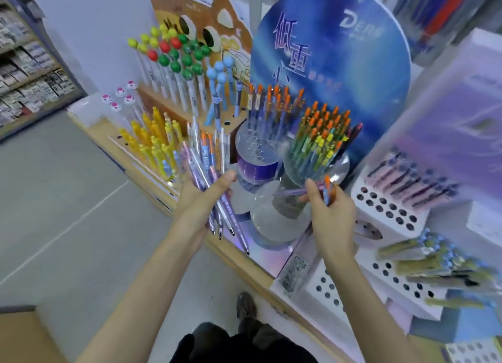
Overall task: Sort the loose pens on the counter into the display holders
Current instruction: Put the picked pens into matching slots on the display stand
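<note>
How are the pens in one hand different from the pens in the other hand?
The left hand grips a big fanned bunch of pens; the right hand pinches only about two. The bunch is mostly purple, tips down; the right hand's orange-topped pen stands upright, its purple pen sideways. Both mix purple and orange-topped pens.

I see a stationery shop. The bench point(99, 130) is crowded with retail pen displays: a bear-shaped card stand point(173, 7) of novelty pens point(176, 64), a round blue branded sign point(339, 50), clear holders point(255, 156) and white perforated racks point(385, 208). Stocked shelves point(27, 64) line the aisle on the left.
</note>
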Demonstrator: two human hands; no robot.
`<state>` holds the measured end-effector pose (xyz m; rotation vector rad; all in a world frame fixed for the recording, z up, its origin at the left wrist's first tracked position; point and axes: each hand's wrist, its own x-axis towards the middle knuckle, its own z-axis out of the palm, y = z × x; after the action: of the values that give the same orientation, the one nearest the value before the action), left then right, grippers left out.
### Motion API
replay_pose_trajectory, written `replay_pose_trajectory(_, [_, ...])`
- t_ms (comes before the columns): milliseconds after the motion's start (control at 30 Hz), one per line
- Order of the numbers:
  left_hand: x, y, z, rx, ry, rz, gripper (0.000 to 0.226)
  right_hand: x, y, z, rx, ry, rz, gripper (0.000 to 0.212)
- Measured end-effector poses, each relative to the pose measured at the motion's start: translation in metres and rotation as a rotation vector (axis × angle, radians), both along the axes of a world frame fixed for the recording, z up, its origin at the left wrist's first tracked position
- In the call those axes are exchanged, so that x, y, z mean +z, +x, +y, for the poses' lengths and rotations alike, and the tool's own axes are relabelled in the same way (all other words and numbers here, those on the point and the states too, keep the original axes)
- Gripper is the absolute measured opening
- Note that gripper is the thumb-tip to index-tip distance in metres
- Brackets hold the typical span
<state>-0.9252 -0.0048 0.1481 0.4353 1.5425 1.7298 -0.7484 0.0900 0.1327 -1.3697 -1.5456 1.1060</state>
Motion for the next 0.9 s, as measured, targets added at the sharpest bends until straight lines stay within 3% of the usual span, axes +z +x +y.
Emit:
replay_pose_trajectory(100, [-0.005,-0.017,0.013,-0.038,-0.021,0.032,0.021,-0.007,-0.006,-0.001,-0.045,-0.053,0.003,0.033])
replay_pose_trajectory(267, [-0.013,-0.04,0.034,-0.135,-0.06,0.042,0.019,-0.012,-0.018,-0.004,-0.157,-0.009,0.004,0.036])
replay_pose_trajectory(333, [-0.012,-0.047,0.041,-0.2,-0.047,0.027,0.03,-0.009,-0.024,-0.008,-0.198,0.037,-0.005,0.036])
replay_pose_trajectory(467, [-0.008,-0.065,0.055,-0.318,-0.045,0.029,0.075,-0.007,-0.043,-0.024,-0.27,0.088,-0.06,0.044])
replay_pose_trajectory(667, [-0.005,-0.083,0.067,-0.461,-0.021,0.015,0.057,-0.014,-0.061,-0.037,-0.242,0.186,-0.297,0.024])
replay_pose_trajectory(800, [-0.005,-0.088,0.07,-0.528,-0.038,0.02,0.075,-0.009,-0.076,-0.031,-0.173,0.2,-0.451,0.025])
replay_pose_trajectory(900, [-0.005,-0.09,0.07,-0.565,-0.033,0.019,0.074,-0.003,-0.081,-0.032,-0.226,0.244,-0.474,0.042])
